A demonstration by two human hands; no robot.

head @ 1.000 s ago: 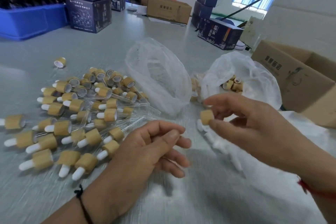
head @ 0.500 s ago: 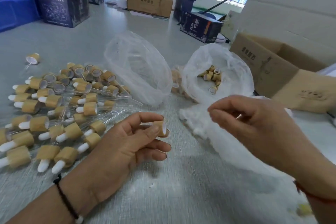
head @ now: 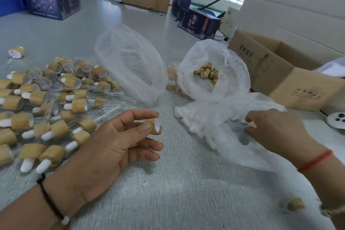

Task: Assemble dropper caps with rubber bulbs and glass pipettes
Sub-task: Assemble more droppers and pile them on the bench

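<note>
Grey textured worktop [head: 186,192] fills the head view, with dark printed boxes [head: 50,0] stacked at the far left and an open cardboard carton [head: 276,73] at the right edge.

From where I sit watching, my left hand [head: 112,147] rests low near the middle, its grip clamped on a single bamboo-coloured dropper cap [head: 153,126] — thumb and forefinger pinch it, white lining turned to the right. To the left of that hand lies a pile of finished droppers [head: 46,110], caps with white rubber bulbs and clear glass pipettes, lying crosswise on the worktop.

My right hand [head: 274,132] reaches into a thin plastic bag of white rubber bulbs [head: 201,129], fingers curled down among them; a small white piece shows at the fingertips, but I cannot tell whether the grip has closed on a bulb.

Behind it, a second bag holds loose caps [head: 207,74], and a third, nearly clear bag [head: 130,65] sits between that one and the pile — touching neither hand. A lone cap [head: 16,51] lies well apart at far left.
</note>
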